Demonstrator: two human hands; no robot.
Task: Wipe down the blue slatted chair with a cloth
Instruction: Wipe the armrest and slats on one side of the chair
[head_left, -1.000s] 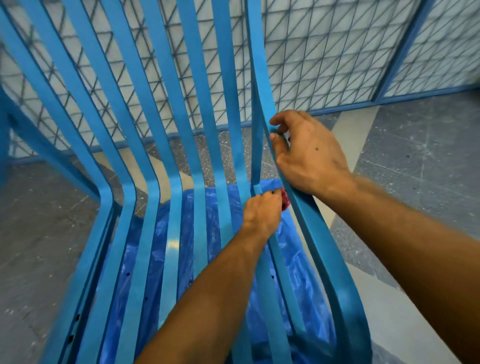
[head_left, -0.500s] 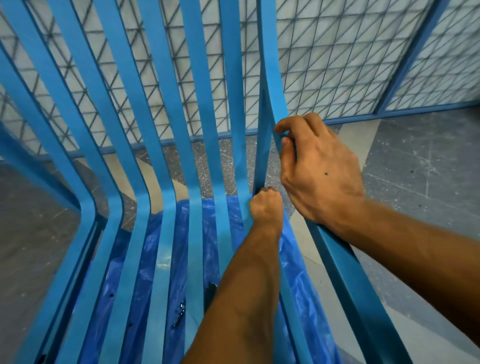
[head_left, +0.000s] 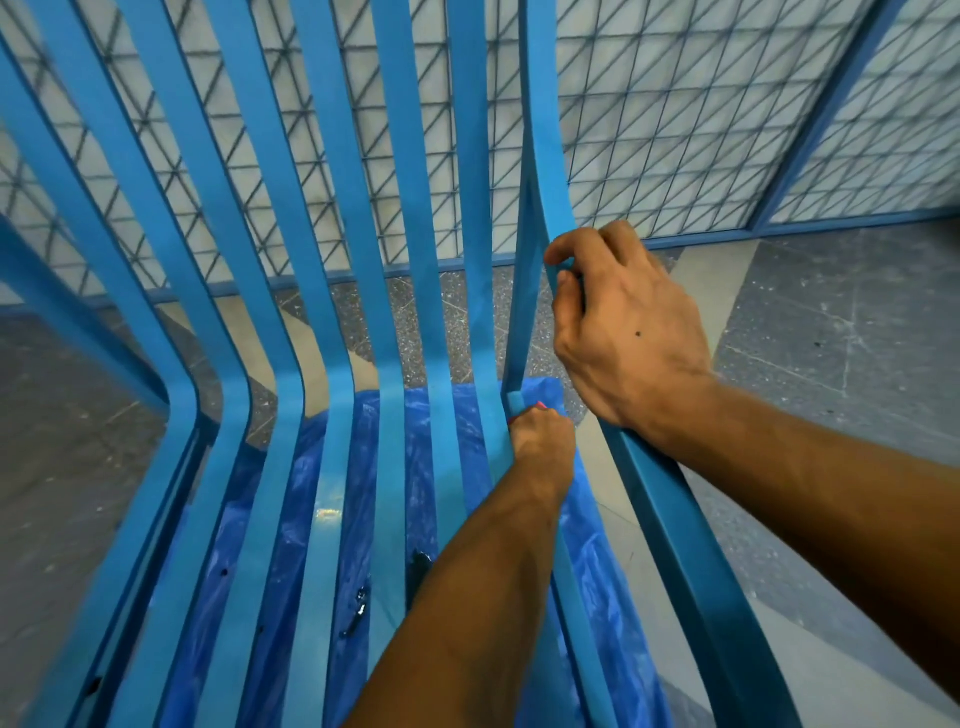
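Note:
The blue slatted chair (head_left: 337, 291) fills the view, its slats bending from the backrest into the seat. My left hand (head_left: 543, 434) reaches between the rightmost slats at the bend and is closed on a red cloth (head_left: 540, 405), of which only a sliver shows above the knuckles. My right hand (head_left: 621, 332) grips the chair's outer right frame rail (head_left: 675, 519) just above the bend, fingers curled round its edge.
A blue plastic sheet (head_left: 613, 597) lies on the floor under the seat. Grey speckled floor (head_left: 831, 338) spreads to the right and left. A wire-mesh partition (head_left: 649, 130) with blue frame posts stands behind the chair.
My left hand has pushed slightly up and right along the slat bend with the cloth. My right hand keeps its grip on the frame rail. The view has shifted a little.

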